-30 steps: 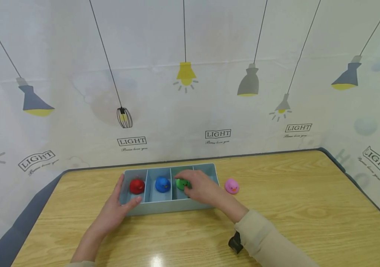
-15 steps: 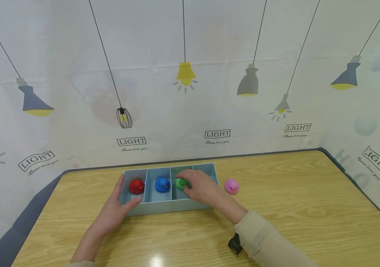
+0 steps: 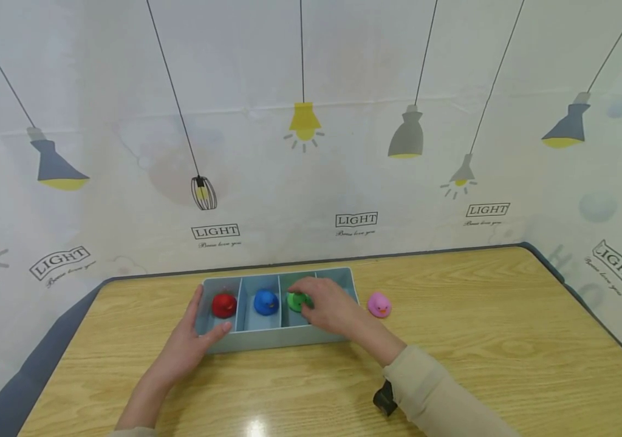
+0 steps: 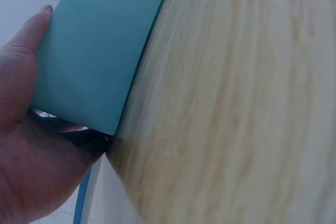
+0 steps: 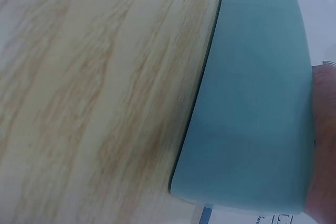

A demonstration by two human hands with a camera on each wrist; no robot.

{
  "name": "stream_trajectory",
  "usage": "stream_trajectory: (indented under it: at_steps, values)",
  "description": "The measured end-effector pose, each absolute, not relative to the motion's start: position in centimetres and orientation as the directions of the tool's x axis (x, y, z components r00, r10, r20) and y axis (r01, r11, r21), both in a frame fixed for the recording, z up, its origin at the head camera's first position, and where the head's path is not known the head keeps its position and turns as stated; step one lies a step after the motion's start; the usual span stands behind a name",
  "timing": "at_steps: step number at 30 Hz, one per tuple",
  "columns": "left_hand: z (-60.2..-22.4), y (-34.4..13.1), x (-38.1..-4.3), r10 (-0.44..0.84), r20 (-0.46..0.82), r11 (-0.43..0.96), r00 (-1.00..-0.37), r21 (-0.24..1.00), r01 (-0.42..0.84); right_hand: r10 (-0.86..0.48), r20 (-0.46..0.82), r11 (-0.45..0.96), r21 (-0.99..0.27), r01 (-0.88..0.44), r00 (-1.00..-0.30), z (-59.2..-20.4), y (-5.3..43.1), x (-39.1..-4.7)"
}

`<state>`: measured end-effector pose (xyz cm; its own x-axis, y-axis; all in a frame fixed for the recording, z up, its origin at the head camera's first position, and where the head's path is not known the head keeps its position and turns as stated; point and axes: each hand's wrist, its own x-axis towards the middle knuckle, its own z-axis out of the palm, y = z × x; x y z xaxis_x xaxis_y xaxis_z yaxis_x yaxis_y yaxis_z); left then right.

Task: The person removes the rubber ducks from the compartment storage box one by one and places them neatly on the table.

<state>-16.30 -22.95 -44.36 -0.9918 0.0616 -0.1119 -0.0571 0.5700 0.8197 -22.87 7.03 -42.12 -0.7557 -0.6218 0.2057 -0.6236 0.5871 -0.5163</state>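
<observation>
At the left end of the long, pale blue-grey, four-compartment tray (image 3: pixel 267 340), the person's left hand (image 3: pixel 186 345) grips the corner, thumb across the near rim and fingers along the end wall, spread only as wide as that corner. Should this hold slacken, the tray could skid on the smooth wood-grain table (image 3: pixel 480 340); should the thumb slip inward, it could nudge the small, round, red rubber-looking duck (image 3: pixel 225 305) in the first compartment. The matching blue duck (image 3: pixel 266 302), in the second, looks safe unless the tray is jolted. In the third compartment sits the bright green duck (image 3: pixel 297 301), partly covered by the right hand (image 3: pixel 333 306), whose thumb and forefinger close around it; how firmly they pinch cannot be told. An uneven release, or a finger catching the divider, could tip that duck. The right wrist crosses the near wall, so leaning there might shift the tray. Furthest right, the pink duck (image 3: pixel 379 304) rests on the table near the forearm, where a careless sweep could knock it.
</observation>
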Motion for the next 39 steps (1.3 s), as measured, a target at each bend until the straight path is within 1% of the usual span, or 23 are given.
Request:
stream_trajectory:
  at_steps: [5, 13, 18, 27, 31, 36, 39]
  values:
    - [-44.4, -22.9, -16.3, 0.064, -0.112, 0.567, -0.992, 0.822, -0.056, -0.623, 0.207, 0.582, -0.521, -0.624, -0.754, -42.1, 7.0, -22.9]
    - [-44.2, -22.8, -16.5, 0.065, -0.119, 0.572, -0.991, 0.818, -0.061, -0.608, 0.161, 0.637, -0.485, -0.599, -0.777, -42.1, 6.9, -23.0]
    - [-44.1, -22.7, -16.6, 0.068, -0.119, 0.568, -0.991, 0.821, -0.059, -0.605, 0.164, 0.628, -0.503, -0.593, -0.779, -42.0, 7.0, -23.1]
    - [-44.0, -22.8, -16.6, 0.066, -0.114, 0.576, -0.991, 0.816, -0.056, -0.618, 0.196, 0.583, -0.535, -0.611, -0.761, -42.1, 7.1, -23.3]
    - [-44.2, -22.8, -16.6, 0.062, -0.117, 0.578, -0.991, 0.814, -0.06, -0.626, 0.205, 0.575, -0.531, -0.623, -0.753, -42.1, 6.9, -23.3]
    - [-44.3, -22.9, -16.4, 0.061, -0.115, 0.577, -0.991, 0.815, -0.059, -0.639, 0.183, 0.566, -0.547, -0.617, -0.748, -42.1, 7.0, -23.6]
    - [-44.2, -23.0, -16.3, 0.059, -0.111, 0.583, -0.992, 0.81, -0.056, -0.656, 0.187, 0.549, -0.547, -0.632, -0.732, -42.1, 7.1, -24.0]
